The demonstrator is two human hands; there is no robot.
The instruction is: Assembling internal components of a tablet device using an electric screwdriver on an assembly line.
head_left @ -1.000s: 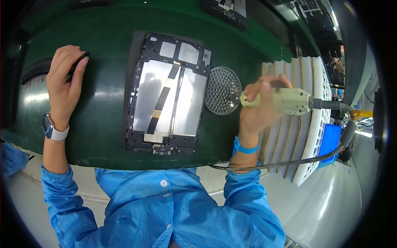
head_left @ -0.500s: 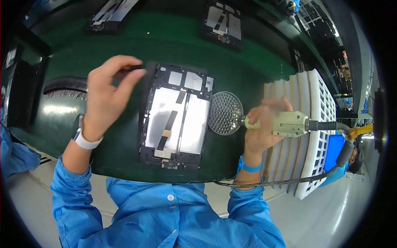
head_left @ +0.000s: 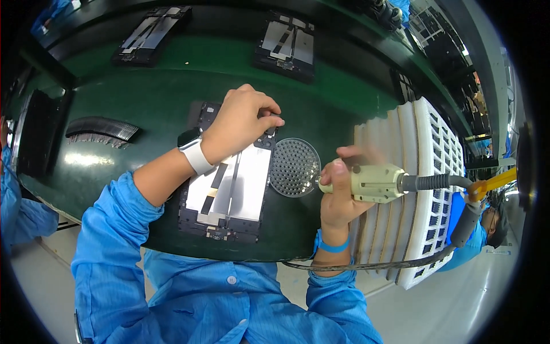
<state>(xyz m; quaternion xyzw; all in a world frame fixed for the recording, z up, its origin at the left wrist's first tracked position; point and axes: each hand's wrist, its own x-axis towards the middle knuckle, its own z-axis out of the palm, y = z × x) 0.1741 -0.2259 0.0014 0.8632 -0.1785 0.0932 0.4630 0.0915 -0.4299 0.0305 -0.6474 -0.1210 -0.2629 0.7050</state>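
A tablet frame lies on the green bench before me, its silvery inside and dark ribbon cable facing up. Across its upper part reaches my left hand, thumb and fingertips drawn together near the far right corner. Whatever those fingers hold, if anything, is too small to make out. My right hand is closed around a pale green electric screwdriver, held level with its front end toward the left. That end is at the right edge of a round dimpled screw tray, beside the tablet frame.
Two more tablet frames, one left and one right, lie at the back. A black curved brush is on the left. White grid trays stand stacked at right, near the screwdriver's cable. Another person is beyond them.
My left hand has swung right, from beside the tablet frame's far left corner to over its far right corner. The screwdriver stays in my right hand near the tray. The whole view has shifted slightly.
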